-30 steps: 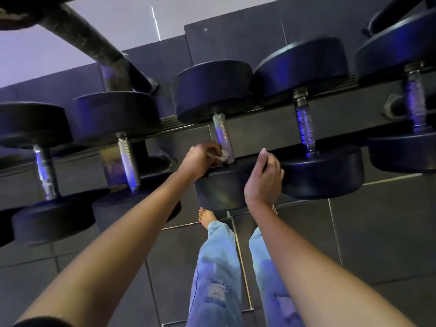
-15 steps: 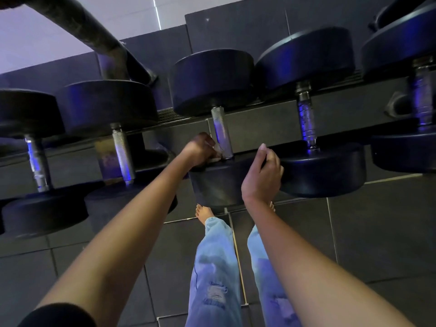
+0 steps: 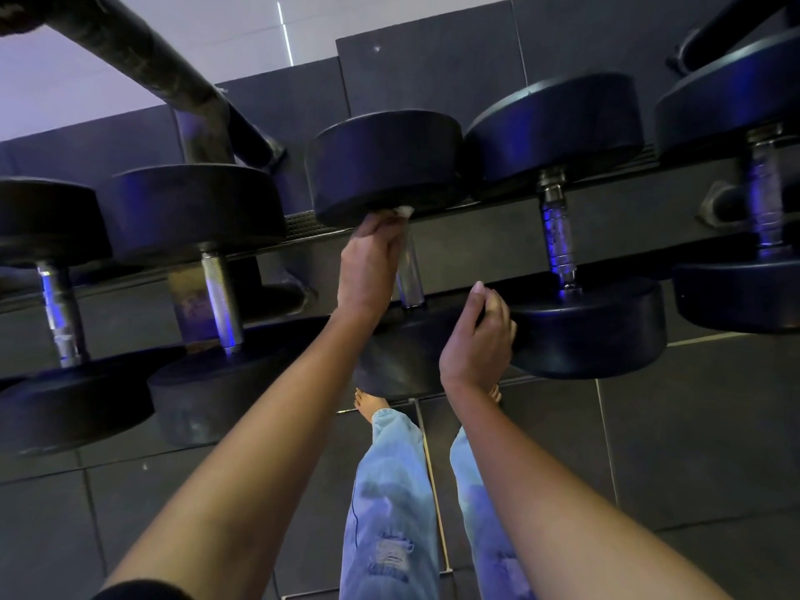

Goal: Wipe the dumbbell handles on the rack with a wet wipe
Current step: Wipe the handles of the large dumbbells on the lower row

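Wet wipe [image 3: 402,212] bunched in left hand [image 3: 372,257], whose fingers wrap the far end of the middle dumbbell handle [image 3: 410,277], tight under the far head. Right hand [image 3: 476,339] curls over the near head of the same dumbbell [image 3: 385,166]. Rack [image 3: 476,244] behind, tiled floor [image 3: 692,448] below.

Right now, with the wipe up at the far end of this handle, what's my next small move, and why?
Probably slide the left hand with the wet wipe down the handle toward the near head. The wipe sits at the handle's top, against the far head, and bare metal shows below the hand. The right hand grips the near head's edge and can stay there.
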